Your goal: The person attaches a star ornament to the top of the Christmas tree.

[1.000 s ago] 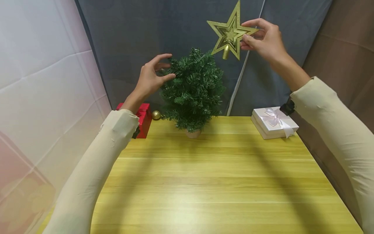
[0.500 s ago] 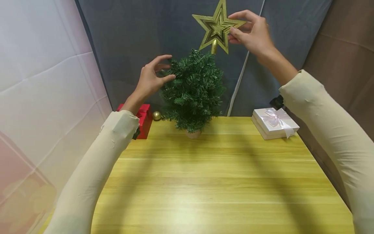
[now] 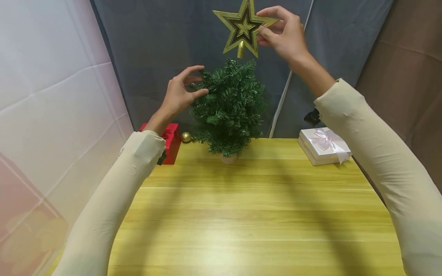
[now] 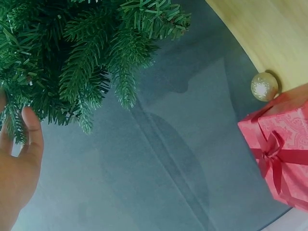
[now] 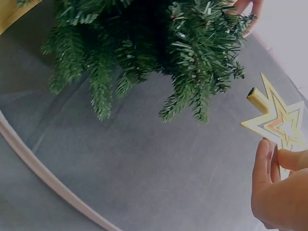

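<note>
In the head view a small green artificial Christmas tree (image 3: 229, 107) stands at the table's back edge. My left hand (image 3: 179, 92) is at its upper left side, thumb and fingers curved around outer branches; in the left wrist view a branch tip hangs between the fingers of that hand (image 4: 21, 159). My right hand (image 3: 284, 34) pinches one point of a gold star tree topper (image 3: 243, 27) between thumb and fingers. The star is upright, its tube-shaped base (image 3: 240, 50) just above the treetop in the head view. The right wrist view shows the star (image 5: 279, 120) beside the branches.
A red gift box (image 3: 172, 143) with a ribbon and a gold ball ornament (image 3: 186, 137) sit left of the tree. At the back right lies a white gift box (image 3: 322, 145) with a pale bow. A grey curtain (image 3: 155, 46) hangs behind the wooden table (image 3: 241, 207).
My right hand has carried the star leftward and slightly up, from right of the tree to over its top. The left hand has stayed at the branches.
</note>
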Tool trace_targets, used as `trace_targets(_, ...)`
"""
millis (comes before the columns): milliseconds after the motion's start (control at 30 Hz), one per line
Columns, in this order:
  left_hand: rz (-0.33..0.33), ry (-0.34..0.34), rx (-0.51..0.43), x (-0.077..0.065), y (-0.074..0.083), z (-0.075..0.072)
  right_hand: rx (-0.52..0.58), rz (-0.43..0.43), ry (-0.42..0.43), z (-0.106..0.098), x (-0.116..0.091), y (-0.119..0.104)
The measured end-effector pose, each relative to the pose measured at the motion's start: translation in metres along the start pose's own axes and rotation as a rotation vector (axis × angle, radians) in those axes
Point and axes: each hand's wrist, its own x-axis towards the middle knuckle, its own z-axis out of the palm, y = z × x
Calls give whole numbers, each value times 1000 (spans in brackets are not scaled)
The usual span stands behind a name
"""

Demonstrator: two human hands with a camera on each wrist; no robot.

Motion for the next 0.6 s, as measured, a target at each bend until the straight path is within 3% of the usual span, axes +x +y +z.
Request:
trace_targets(267,7,-1,25,1,-2,0,-23,17,15,15,9,1)
trace_targets(600,18,-15,26,6,-1,7,-63,33,25,19,11,7)
